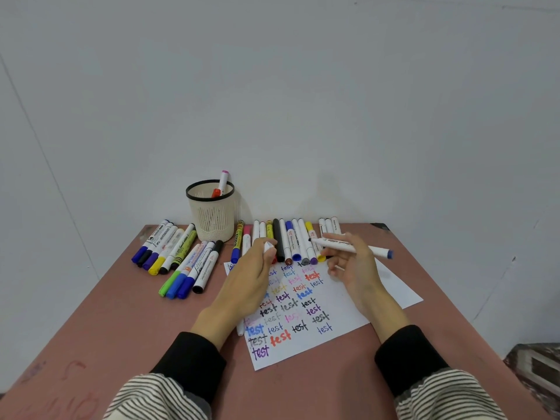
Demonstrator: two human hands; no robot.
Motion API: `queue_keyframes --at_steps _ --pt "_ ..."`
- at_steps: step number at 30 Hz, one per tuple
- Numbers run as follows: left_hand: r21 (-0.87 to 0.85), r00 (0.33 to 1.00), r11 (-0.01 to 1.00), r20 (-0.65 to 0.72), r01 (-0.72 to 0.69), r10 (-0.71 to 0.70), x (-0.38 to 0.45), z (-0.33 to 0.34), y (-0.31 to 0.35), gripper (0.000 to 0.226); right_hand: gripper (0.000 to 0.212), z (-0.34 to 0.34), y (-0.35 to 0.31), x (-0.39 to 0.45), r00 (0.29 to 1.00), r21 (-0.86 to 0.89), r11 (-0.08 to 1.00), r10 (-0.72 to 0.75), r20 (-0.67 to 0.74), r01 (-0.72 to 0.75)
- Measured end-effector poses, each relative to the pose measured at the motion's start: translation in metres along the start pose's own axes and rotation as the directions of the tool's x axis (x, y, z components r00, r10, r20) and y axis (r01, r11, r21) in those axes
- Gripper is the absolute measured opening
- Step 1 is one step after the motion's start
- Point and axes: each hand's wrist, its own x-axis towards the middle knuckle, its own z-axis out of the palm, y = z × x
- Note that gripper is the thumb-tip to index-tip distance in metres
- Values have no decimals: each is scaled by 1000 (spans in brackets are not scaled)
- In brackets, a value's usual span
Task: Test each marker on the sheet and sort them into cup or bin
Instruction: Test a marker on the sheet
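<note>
My right hand [353,265] holds an uncapped white marker [375,251] level above the sheet, its dark tip pointing left and its blue end to the right. My left hand [253,272] grips a small white cap [268,247] over the sheet's top left. The white sheet [342,334] lies on the table, covered with several coloured "test" words. A row of markers [298,241] lies along the sheet's far edge. A beige mesh cup [212,215] at the back holds two markers [220,184].
A loose pile of markers [178,259] lies to the left of the cup on the reddish-brown table [136,328]. The pale wall stands right behind the table. The table's right edge runs close to the sheet, with floor visible beyond [536,368].
</note>
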Motion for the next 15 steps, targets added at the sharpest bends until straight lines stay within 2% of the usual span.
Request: queue_keyframes --at_steps 4,6,9,15 --pt "-24 1000 1000 16 -19 19 1 0 -1 50 17 1 0 -1 1000 -7 1000 -2 1 2" --pt "-26 999 999 21 -37 37 1 -1 0 41 12 2 0 -1 999 -16 999 -29 -19 29" --pt "-135 1000 991 12 -25 27 2 0 4 13 15 4 -1 -3 999 26 999 -30 15 30" --pt "-261 999 965 25 -12 20 3 1 4 10 23 3 0 -5 998 -27 999 -25 60 26"
